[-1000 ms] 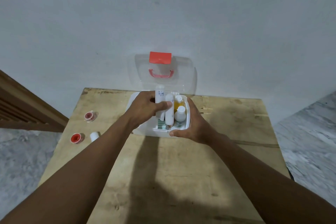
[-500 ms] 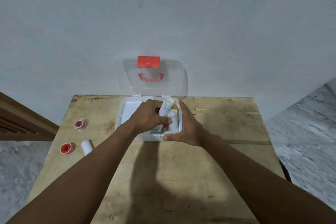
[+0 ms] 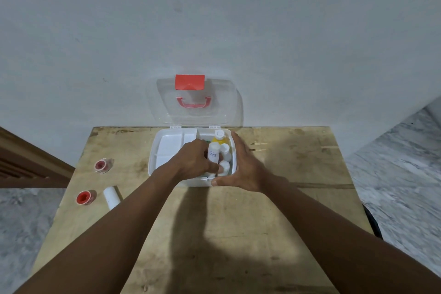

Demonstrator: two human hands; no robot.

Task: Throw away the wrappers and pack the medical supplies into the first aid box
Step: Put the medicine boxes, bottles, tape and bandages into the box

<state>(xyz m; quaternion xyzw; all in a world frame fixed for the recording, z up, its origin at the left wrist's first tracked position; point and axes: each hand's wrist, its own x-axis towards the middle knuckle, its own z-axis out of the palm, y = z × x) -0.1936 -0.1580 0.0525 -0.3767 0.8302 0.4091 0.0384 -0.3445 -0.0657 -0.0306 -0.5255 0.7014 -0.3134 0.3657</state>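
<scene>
**Packing bottles into the open first aid box**

Lying at the left edge of the bare wooden counter (image 3: 238, 234) were two small red tape spools, one further back (image 3: 102, 165) and one nearer (image 3: 84, 197), with a white rolled bandage (image 3: 111, 197) just beside the nearer spool. All three sat well apart from the box.

The white plastic first aid box (image 3: 164, 150) stood at the back of the counter against the grey wall, its clear lid (image 3: 194, 100) with red latch and red handle raised upright. The box's left compartments showed white and bare.

The left hand (image 3: 193, 162) reached into the box's right section, its fingers (image 3: 212, 167) clenched around a white cylindrical bottle with blue print (image 3: 213, 153), held upright among the other supplies. Just behind stood a yellow bottle with a white cap (image 3: 219, 137), and two more white-capped bottles (image 3: 225, 150) crowded beside the held one.

The right hand (image 3: 243, 167) pressed flat against the box's right wall, thumb along the front corner, fingers (image 3: 236, 143) extended and grasping nothing else.
</scene>
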